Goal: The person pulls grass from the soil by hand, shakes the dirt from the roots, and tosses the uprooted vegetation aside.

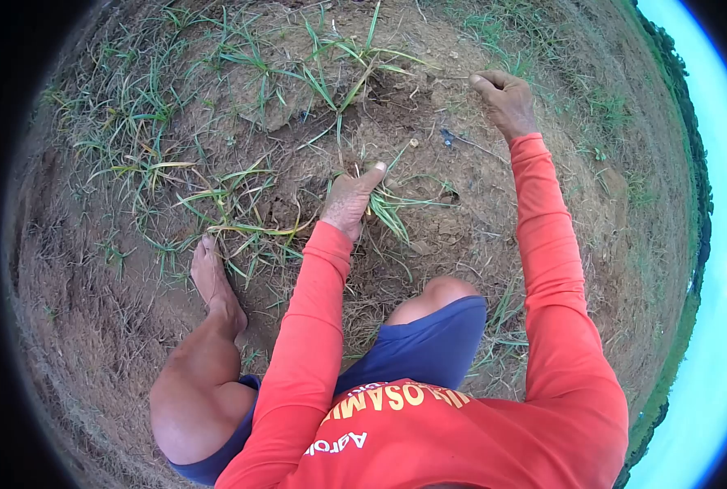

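Observation:
My left hand (349, 204) is closed around a tuft of green grass (389, 213) low over the soil. Its thumb points up and right, and long blades spread out past the fingers to the right. Up and to the right, my right hand (506, 102) is raised with its fingers pinched together. A thin pale strand seems to run left from those fingertips, but what they hold is too small to make out. Another grass clump (355, 81) grows from the ground between and above the hands, beside a dark patch of loosened soil (392, 94).
Thick grass (135, 122) covers the ground on the left. My bare foot (212, 281) rests at the left, and my bent knee (441, 297) is below my hands. A small dark bluish scrap (447, 137) lies near a thin twig (481, 148). Trees line the right horizon.

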Demonstrator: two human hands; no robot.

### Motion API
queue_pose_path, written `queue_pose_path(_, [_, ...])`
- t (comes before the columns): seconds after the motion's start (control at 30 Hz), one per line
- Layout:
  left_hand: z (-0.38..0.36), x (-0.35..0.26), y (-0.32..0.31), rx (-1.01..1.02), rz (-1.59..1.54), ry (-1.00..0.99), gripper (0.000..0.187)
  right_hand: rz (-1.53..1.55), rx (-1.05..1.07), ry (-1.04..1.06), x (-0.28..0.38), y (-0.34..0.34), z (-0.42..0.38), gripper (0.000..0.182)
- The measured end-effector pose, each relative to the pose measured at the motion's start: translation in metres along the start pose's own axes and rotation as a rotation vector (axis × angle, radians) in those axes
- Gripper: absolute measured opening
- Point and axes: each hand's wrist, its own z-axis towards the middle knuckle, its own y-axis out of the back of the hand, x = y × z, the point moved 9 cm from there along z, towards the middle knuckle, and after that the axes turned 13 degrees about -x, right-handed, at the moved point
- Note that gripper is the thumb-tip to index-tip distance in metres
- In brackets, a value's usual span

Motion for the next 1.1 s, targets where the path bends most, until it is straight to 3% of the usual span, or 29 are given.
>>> queue_pose_path(0.13, [-0.002,0.014,-0.003,-0.031,-0.041,0.024,0.035,0.308,0.007,-0.15,0.0,-0.014,-0.053,0.032])
queue_pose_path(0.2, [-0.005,0.019,-0.01,-0.014,-0.069,0.088,0.038,0.384,0.187,-0.184,0.009,-0.044,-0.109,0.031])
queue_pose_path(0.27, [0.018,0.032,-0.04,0.102,-0.196,0.126,0.042,0.349,0.501,0.164,0.051,-0.063,-0.166,0.03])
queue_pose_path(0.3, [0.029,0.04,-0.036,0.025,-0.126,0.046,0.044,0.339,0.484,0.164,0.045,-0.059,-0.164,0.028])
queue_pose_path(0.37, [0.042,0.038,-0.026,-0.149,0.005,-0.134,0.047,0.335,0.466,0.181,0.032,-0.057,-0.149,0.024])
queue_pose_path(0.4, [0.025,0.003,-0.028,-0.323,0.25,-0.419,0.047,0.259,0.393,0.087,0.007,-0.051,-0.121,0.026])
queue_pose_path(0.43, [0.029,0.001,-0.033,-0.332,0.421,-0.429,0.046,0.186,0.321,-0.006,-0.024,-0.042,-0.087,0.029])
queue_pose_path(0.5, [0.04,-0.006,-0.039,-0.355,0.764,-0.45,0.045,-0.076,0.086,0.022,-0.069,-0.017,-0.026,0.033])
queue_pose_path(0.53, [0.043,-0.006,-0.041,-0.372,0.776,-0.53,0.046,-0.152,0.023,0.019,-0.094,-0.011,0.001,0.033])
queue_pose_path(0.67, [0.041,-0.003,-0.043,-0.486,0.869,-0.542,0.044,-0.497,-0.069,-0.063,-0.168,0.005,0.081,0.035])
queue_pose_path(0.77, [0.042,0.007,-0.04,-0.558,0.888,-0.731,0.054,-0.555,0.125,-0.136,-0.207,-0.018,0.121,0.041])
queue_pose_path(0.8, [0.038,0.003,-0.043,-0.553,0.95,-0.626,0.053,-0.389,0.135,-0.175,-0.222,-0.029,0.128,0.049])
queue_pose_path(0.9, [0.038,0.002,-0.043,-0.605,0.889,-0.751,0.052,-0.345,0.051,-0.071,-0.225,-0.049,0.149,0.054])
queue_pose_path(0.93, [0.04,0.005,-0.044,-0.593,0.9,-0.718,0.052,-0.404,0.162,-0.086,-0.225,-0.059,0.151,0.053])
queue_pose_path(1.1, [0.039,0.005,-0.045,-0.59,0.949,-0.661,0.051,-0.478,0.145,-0.139,-0.222,-0.072,0.163,0.041])
